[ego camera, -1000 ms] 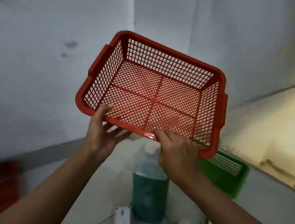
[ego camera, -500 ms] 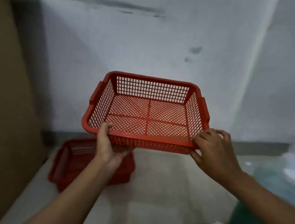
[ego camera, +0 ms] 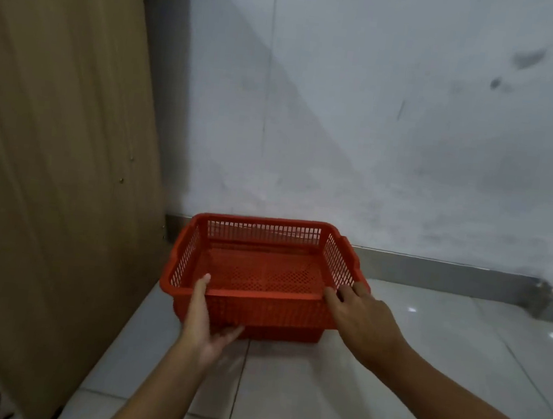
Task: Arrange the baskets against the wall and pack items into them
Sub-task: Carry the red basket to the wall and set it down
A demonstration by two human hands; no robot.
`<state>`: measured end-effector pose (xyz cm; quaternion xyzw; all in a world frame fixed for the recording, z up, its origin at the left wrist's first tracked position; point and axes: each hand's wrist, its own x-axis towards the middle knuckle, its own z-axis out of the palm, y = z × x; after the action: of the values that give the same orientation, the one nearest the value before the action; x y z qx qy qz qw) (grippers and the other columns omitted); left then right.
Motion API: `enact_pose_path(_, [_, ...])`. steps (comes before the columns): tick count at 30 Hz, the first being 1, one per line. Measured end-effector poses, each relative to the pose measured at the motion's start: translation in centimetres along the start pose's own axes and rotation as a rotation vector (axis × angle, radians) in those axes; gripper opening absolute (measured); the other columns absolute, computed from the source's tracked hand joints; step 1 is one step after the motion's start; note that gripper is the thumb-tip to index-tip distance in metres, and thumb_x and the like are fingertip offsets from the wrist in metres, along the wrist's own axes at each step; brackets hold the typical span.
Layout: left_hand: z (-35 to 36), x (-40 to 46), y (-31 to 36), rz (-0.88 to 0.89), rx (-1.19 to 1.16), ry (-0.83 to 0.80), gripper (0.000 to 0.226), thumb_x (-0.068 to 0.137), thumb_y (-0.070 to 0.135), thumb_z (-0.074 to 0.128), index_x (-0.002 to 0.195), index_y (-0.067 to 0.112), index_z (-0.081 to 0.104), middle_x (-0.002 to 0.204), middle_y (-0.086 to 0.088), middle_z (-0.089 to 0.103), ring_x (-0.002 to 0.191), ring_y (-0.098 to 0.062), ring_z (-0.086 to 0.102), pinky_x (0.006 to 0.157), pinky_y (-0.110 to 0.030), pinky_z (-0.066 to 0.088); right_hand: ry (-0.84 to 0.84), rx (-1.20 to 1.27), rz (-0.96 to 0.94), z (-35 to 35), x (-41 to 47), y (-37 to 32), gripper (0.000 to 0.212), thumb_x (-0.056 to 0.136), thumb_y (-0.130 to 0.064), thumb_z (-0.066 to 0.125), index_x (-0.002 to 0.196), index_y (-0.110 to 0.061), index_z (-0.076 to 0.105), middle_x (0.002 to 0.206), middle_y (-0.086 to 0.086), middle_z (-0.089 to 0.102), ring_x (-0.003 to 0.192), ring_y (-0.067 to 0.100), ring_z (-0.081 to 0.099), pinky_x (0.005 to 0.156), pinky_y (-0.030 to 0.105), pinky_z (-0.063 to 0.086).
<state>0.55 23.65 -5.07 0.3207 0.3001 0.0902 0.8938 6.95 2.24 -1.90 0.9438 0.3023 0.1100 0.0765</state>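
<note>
Lowered from mid-air half a second ago, the upper red basket (ego camera: 261, 269) now sits nested in a second red basket (ego camera: 283, 333) on the floor (ego camera: 423, 364), at centre frame, close to the wall (ego camera: 380, 135). Left of them stands a brown wooden panel (ego camera: 51, 149). The left hand (ego camera: 202, 318) grips the near rim, thumb over the edge; the right hand (ego camera: 361, 317) rests on the near right corner, fingers spread rather than clamped. Stacking looks done; spreading and packing remain.
</note>
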Motion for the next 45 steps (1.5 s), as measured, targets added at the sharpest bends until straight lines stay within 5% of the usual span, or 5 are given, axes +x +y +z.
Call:
enact_pose_path(8, [-4.1,2.3,0.0,0.75,1.14,0.654,0.037,0.076,0.04,0.071,0.08,0.009,0.051,0.083,-0.009,0.058,0.087,-0.032,0.059,0.084,-0.044,0.051,0.04,0.025,0.076,3.6,4.2,-0.7,0.042,0.096,-0.014,0.041,0.137,-0.013,0.034,0.131,0.011,0.049,0.123,0.03,0.043,0.095,0.036,0.043])
enact_pose_path(12, [-4.2,4.0,-1.2,1.284,1.666,0.206,0.07,0.074,0.028,0.073,0.134,0.015,0.04,0.137,-0.013,0.044,0.13,-0.028,0.038,0.108,-0.045,0.027,0.113,0.117,0.119,4.9,4.3,-0.9,0.038,0.092,-0.014,0.053,0.129,-0.008,0.048,0.123,0.019,0.056,0.119,0.036,0.047,0.092,0.042,0.047])
enact_pose_path(21, [-2.8,7.0,1.2,1.418,1.789,0.159,0.031,0.07,0.016,0.074,0.098,0.016,0.061,0.093,-0.006,0.061,0.09,-0.027,0.053,0.08,-0.041,0.041,0.29,0.198,0.148,5.3,4.8,-0.2,0.022,0.077,-0.005,0.072,0.099,-0.005,0.066,0.091,0.018,0.064,0.088,0.038,0.06,0.051,0.04,0.054])
enact_pose_path(34, [-8.5,10.3,-2.3,0.842,2.122,-0.08,0.087,0.067,0.084,0.03,0.135,0.031,0.034,0.141,0.003,0.035,0.136,-0.018,0.023,0.114,-0.054,-0.003,0.022,0.326,0.088,12.8,3.3,-0.9,0.041,0.093,-0.028,0.048,0.133,-0.019,0.048,0.123,0.006,0.055,0.117,0.027,0.046,0.107,0.041,0.032])
enact_pose_path(45, [-2.7,5.4,-4.3,0.817,2.1,-0.219,0.07,0.087,0.052,0.045,0.144,0.024,0.017,0.152,-0.001,0.021,0.143,-0.021,0.013,0.118,-0.044,0.004,-0.073,0.3,0.01,7.0,-0.9,1.8,0.064,0.092,-0.033,0.049,0.148,-0.02,0.02,0.154,0.005,0.028,0.14,0.021,0.026,0.117,0.041,0.018])
